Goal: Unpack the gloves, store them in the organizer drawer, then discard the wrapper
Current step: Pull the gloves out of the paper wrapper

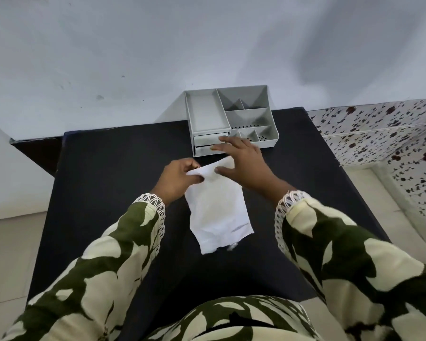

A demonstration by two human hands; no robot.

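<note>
White wrapper pinched by left hand, right hand spread

Soft even daylight, no glare; big dim shadows on wall top right. My right hand slightly motion-blurred, pic edges bend w/ wide-angle.

Black desk carried a grey organizer at its far edge (against the wall) and a white wrapper mid-surface.
</note>
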